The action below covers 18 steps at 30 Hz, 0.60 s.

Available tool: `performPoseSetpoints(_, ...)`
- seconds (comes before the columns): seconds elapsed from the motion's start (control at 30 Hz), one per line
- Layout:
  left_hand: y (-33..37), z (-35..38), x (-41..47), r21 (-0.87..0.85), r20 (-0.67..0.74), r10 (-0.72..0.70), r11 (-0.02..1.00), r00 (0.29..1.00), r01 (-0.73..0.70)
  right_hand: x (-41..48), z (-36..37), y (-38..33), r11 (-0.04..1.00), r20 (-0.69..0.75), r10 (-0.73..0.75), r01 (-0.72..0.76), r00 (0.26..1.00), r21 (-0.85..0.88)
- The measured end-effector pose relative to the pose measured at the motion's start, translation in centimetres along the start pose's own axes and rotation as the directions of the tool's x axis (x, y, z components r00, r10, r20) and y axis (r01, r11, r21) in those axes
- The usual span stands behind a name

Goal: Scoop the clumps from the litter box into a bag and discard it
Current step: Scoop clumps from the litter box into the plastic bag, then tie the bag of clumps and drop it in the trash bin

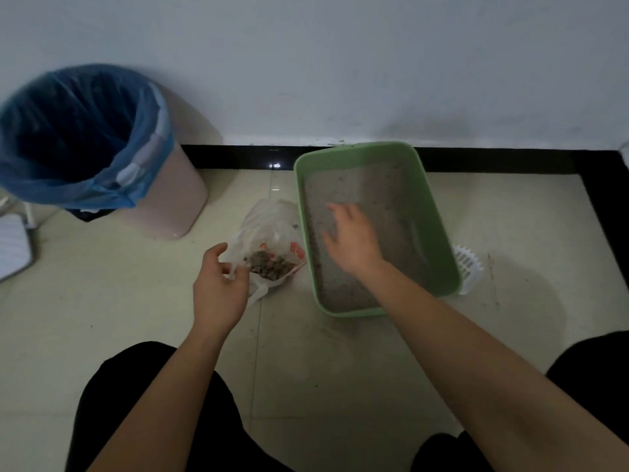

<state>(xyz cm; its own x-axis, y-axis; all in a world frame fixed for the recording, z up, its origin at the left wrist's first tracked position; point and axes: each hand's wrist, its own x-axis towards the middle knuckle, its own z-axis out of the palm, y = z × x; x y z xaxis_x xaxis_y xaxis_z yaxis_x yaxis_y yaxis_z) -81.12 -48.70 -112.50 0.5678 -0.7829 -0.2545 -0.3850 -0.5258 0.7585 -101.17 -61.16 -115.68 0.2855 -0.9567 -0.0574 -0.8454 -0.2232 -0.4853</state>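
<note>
One crinkly plastic bag (272,223) of lumpy clumps (272,265) sat on the floor (136,301), its rim pinched by the left hand (219,291); the right hand (352,238) was spread over gritty litter (374,185) in one green rectangular box (439,233).

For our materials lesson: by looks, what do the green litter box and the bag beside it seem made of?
Litter box: probably rigid moulded plastic, smooth matt green, with rounded rim. Bag: likely thin plastic film, translucent white, crumpled, red print.
</note>
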Motion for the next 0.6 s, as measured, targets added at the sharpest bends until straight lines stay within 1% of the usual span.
performPoseSetpoints(0.07, -0.4, -0.8, -0.3, -0.06, -0.025, -0.002, 0.998, 1.0, 0.0, 2.0, 2.6, -3.6, 0.991, 0.169, -0.036, 0.057, 0.985, -0.122)
performPoseSetpoints(0.1, -0.6, -1.2, -0.5, -0.089, -0.035, -0.005, 0.996, 0.999, 0.001, 2.9, 3.8, -4.9, 0.981, 0.228, -0.04, 0.082, 0.973, -0.176)
performPoseSetpoints(0.2, -1.0, -2.5, -1.3, -0.148, -0.06, 0.001, 0.989, 0.998, -0.01, 5.3, 6.6, -7.3, 0.939, 0.333, -0.037, 0.147, 0.942, -0.311)
performPoseSetpoints(0.27, -1.2, -3.4, -1.8, -0.185, -0.068, 0.007, 0.983, 0.998, -0.02, 6.0, 7.3, -8.1, 0.895, 0.427, -0.047, 0.228, 0.903, -0.383)
performPoseSetpoints(0.3, -1.4, -3.8, -1.9, -0.204, -0.069, 0.01, 0.979, 0.998, -0.024, 5.9, 7.2, -8.4, 0.897, 0.465, -0.059, 0.252, 0.883, -0.364)
performPoseSetpoints(0.33, -1.5, -4.2, -1.9, -0.227, -0.073, 0.011, 0.974, 0.997, -0.027, 5.6, 7.0, -8.8, 0.925, 0.474, -0.081, 0.243, 0.877, -0.291)
performPoseSetpoints(0.37, -1.5, -4.6, -1.9, -0.26, -0.087, 0.009, 0.965, 0.996, -0.031, 5.0, 6.6, -9.3, 0.963, 0.441, -0.116, 0.209, 0.89, -0.169)
performPoseSetpoints(0.43, -1.4, -5.3, -1.6, -0.351, -0.121, -0.005, 0.935, 0.993, -0.038, 4.0, 5.3, -10.2, 0.987, 0.26, -0.159, 0.143, 0.953, 0.077)
performPoseSetpoints(0.47, -1.2, -5.6, -1.4, -0.396, -0.139, -0.017, 0.917, 0.99, -0.04, 3.6, 4.5, -10.6, 0.978, 0.161, -0.157, 0.131, 0.974, 0.163)
performPoseSetpoints(0.5, -1.0, -5.9, -1.2, -0.439, -0.159, -0.031, 0.898, 0.987, -0.043, 3.3, 3.6, -10.8, 0.966, 0.095, -0.137, 0.112, 0.986, 0.233)
performPoseSetpoints(0.53, -0.8, -6.1, -1.0, -0.477, -0.183, -0.045, 0.877, 0.982, -0.048, 3.0, 2.9, -10.7, 0.954, 0.067, -0.113, 0.089, 0.991, 0.286)
performPoseSetpoints(0.57, -0.7, -6.4, -0.8, -0.511, -0.21, -0.058, 0.858, 0.976, -0.059, 2.9, 2.3, -10.3, 0.948, 0.081, -0.093, 0.064, 0.992, 0.312)
performPoseSetpoints(0.6, -0.6, -6.6, -0.5, -0.541, -0.235, -0.073, 0.838, 0.969, -0.069, 2.8, 1.7, -9.7, 0.951, 0.128, -0.081, 0.039, 0.988, 0.306)
